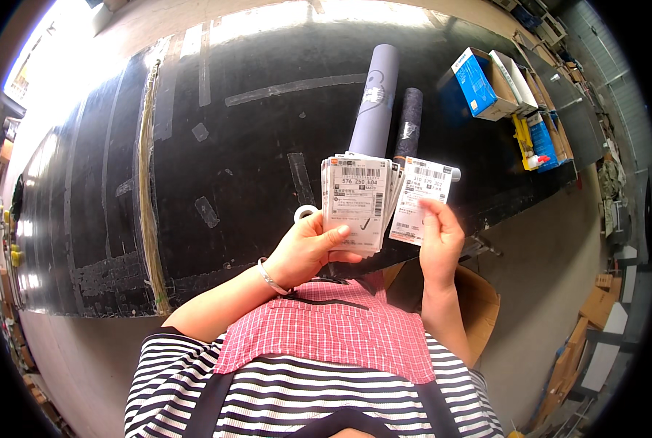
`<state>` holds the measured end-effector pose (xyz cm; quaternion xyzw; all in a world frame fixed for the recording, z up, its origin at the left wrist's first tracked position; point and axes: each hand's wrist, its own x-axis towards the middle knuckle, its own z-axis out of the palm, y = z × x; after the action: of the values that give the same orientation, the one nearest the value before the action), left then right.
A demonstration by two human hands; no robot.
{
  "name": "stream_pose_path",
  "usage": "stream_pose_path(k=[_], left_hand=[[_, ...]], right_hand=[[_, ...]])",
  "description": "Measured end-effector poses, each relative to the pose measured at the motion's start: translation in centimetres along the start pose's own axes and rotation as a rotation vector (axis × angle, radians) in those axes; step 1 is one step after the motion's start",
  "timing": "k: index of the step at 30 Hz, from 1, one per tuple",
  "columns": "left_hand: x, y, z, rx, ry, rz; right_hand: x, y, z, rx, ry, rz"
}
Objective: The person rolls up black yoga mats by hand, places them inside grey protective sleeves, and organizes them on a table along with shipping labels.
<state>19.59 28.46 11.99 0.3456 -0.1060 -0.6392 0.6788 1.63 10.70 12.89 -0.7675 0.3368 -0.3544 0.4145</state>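
My left hand [308, 248] grips a thick stack of white shipping labels [355, 193], its thumb pressed on the top one, which bears a barcode and a pen tick. Beside the stack, my right hand [443, 237] pinches a single shipping label [422, 186] between thumb and fingers. This label is fanned out to the right, and its left edge lies close against the stack. Beyond the labels lie a lilac roll [379, 95] and a thinner dark patterned roll [410, 120], their near ends hidden behind the paper. A small white tape roll [305, 212] shows by my left hand.
A black table [260, 146] patched with tape strips spreads ahead. At its right stand a blue and white open carton [479, 87] and a yellow tool [523, 142], perhaps a tape dispenser. A brown carton [479, 306] sits below the near edge. Flattened cardboard [570, 365] leans at far right.
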Motion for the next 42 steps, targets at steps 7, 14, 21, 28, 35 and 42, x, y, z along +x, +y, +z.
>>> stream_pose_path(k=[7, 14, 21, 28, 35, 42], left_hand=[[0.1, -0.3, 0.2, 0.094, 0.017, 0.017], [0.2, -0.8, -0.6, 0.01, -0.019, 0.039], [0.5, -0.7, -1.1, -0.049, -0.099, -0.005], [0.6, -0.9, -1.3, -0.118, -0.142, -0.044], [1.0, -1.4, -2.1, -0.194, -0.216, -0.121], [1.3, -1.6, -2.2, -0.222, -0.26, -0.122]], right_hand=[[-0.5, -1.2, 1.0, 0.132, -0.001, 0.036], [0.7, -2.2, -0.4, 0.171, 0.121, -0.051], [0.6, -3.9, -0.2, 0.398, -0.149, 0.093], [0.9, -4.4, 0.7, 0.586, -0.241, 0.193], [0.7, -4.0, 0.8, 0.714, -0.285, 0.265], [0.4, -4.8, 0.7, 0.726, -0.321, 0.247]])
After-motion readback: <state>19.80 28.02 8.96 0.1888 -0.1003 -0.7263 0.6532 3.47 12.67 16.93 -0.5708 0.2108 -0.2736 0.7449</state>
